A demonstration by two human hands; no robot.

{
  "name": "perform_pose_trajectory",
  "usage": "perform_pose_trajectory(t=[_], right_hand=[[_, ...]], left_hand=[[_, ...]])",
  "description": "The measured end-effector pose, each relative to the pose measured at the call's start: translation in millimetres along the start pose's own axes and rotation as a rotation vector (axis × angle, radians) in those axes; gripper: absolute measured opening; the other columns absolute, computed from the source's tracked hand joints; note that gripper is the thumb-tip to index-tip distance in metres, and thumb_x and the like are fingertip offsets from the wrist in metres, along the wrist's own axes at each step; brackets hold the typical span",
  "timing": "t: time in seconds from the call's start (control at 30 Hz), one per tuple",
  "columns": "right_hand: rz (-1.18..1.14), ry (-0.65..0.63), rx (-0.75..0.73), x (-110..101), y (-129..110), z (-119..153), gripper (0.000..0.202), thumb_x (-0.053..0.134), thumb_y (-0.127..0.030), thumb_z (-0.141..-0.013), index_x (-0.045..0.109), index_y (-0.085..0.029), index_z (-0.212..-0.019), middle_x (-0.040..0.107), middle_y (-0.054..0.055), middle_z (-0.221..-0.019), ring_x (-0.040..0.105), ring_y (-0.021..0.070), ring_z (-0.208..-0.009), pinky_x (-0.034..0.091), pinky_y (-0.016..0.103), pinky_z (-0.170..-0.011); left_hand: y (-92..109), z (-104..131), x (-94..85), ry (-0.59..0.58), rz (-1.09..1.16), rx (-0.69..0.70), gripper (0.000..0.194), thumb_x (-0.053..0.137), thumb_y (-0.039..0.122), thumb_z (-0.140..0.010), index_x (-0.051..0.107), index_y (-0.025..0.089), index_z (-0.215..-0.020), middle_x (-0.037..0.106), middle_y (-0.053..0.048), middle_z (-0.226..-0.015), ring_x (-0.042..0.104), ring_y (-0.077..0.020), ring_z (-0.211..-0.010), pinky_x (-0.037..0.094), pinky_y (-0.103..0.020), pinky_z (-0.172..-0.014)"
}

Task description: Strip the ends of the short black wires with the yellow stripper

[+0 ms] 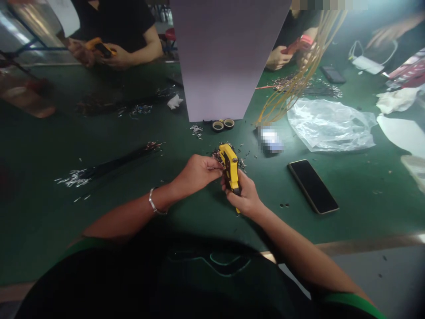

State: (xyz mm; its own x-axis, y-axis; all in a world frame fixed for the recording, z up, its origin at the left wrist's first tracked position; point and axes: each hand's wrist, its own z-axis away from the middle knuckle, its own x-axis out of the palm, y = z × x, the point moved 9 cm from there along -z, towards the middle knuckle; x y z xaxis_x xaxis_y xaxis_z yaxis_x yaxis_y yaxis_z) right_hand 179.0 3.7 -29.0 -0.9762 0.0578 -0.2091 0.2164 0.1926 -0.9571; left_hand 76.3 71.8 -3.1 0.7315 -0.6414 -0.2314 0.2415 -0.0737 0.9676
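Observation:
My right hand [244,195] is wrapped round the grips of a yellow and black wire stripper [229,161], which stands upright with its head at the top. My left hand [202,172] is closed in a pinch at the left side of the tool. Whatever its fingertips hold is too small to make out. Behind the tool lies a pile of small copper-coloured and dark bits [216,155], partly hidden by it. Left of my hands a bundle of black wires [114,166] with silvery ends rests on the green table [186,217].
A tall pale panel [222,62] stands ahead, with two tape rolls [223,125] at its foot. To the right are a phone [313,186], a clear plastic bag [332,124] and hanging yellow wires [299,84]. Other people's hands hold tools across the table.

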Motion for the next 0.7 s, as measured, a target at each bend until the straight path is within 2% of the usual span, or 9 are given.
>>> perform_pose_trajectory(t=[0.27,0.47,0.7], right_hand=[[0.06,-0.016,0.007,-1,5,-2,0.022,0.056,-0.013,-0.068,0.054,-0.022,-0.088,0.062,0.001,-0.077,0.057,0.0167,-0.064,0.048,0.033,-0.063],[0.145,0.006,-0.029,-1,11,-7,0.019,0.056,-0.013,-0.07,0.053,-0.022,-0.086,0.063,0.0,-0.071,0.057,0.0172,-0.061,0.048,0.034,-0.062],[0.229,0.031,-0.03,-1,15,-11,0.019,0.056,-0.015,-0.069,0.052,-0.022,-0.087,0.063,-0.002,-0.068,0.057,0.0154,-0.058,0.049,0.031,-0.061]], left_hand=[[-1,-2,1.1,-0.014,0.034,-0.015,0.02,0.058,0.011,-0.078,0.076,0.019,-0.073,0.076,-0.001,-0.073,0.07,-0.0114,-0.07,0.056,-0.025,-0.073],[-5,-8,-6.5,0.032,0.002,-0.002,0.02,0.06,0.008,-0.076,0.077,0.018,-0.075,0.077,-0.001,-0.076,0.068,-0.0106,-0.07,0.054,-0.023,-0.071],[-8,-12,-8.8,-0.009,0.028,0.002,0.021,0.06,0.008,-0.073,0.079,0.017,-0.077,0.077,-0.001,-0.076,0.067,-0.0104,-0.069,0.051,-0.022,-0.069]])
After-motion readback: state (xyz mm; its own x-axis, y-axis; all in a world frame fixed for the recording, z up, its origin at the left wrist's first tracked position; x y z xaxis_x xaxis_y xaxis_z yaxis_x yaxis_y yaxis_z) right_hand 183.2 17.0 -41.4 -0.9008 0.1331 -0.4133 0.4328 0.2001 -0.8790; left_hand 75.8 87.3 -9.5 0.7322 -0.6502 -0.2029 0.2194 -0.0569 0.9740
